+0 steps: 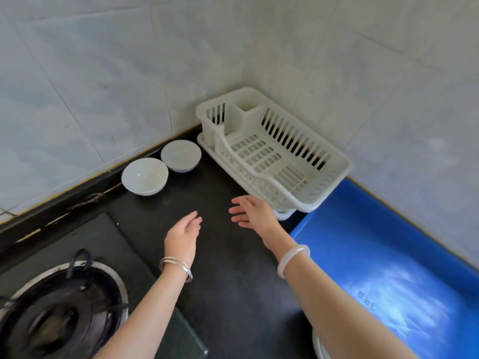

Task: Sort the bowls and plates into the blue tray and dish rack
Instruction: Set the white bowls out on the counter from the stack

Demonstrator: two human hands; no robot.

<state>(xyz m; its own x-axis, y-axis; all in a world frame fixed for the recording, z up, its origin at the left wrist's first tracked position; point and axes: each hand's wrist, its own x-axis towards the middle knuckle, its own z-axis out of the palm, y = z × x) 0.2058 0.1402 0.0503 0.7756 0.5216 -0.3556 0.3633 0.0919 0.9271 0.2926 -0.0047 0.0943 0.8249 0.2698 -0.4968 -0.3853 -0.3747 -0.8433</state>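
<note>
Two white bowls stand upright side by side on the black counter against the tiled wall: one bowl (145, 176) on the left, the other bowl (181, 155) right of it. A white plastic dish rack (337, 164) sits in the corner with nothing in it. To its right lies the blue tray (363, 242), with nothing on its visible part. My left hand (182, 235) hovers over the counter, fingers loosely apart, holding nothing. My right hand (252, 212) is spread open just in front of the rack's near corner. Both hands are short of the bowls.
A gas stove (59, 312) with a dark burner ring fills the lower left. The black counter (220, 268) runs between stove and tray. A white rounded edge (320, 345) shows under my right forearm at the bottom. Tiled walls close the back and right.
</note>
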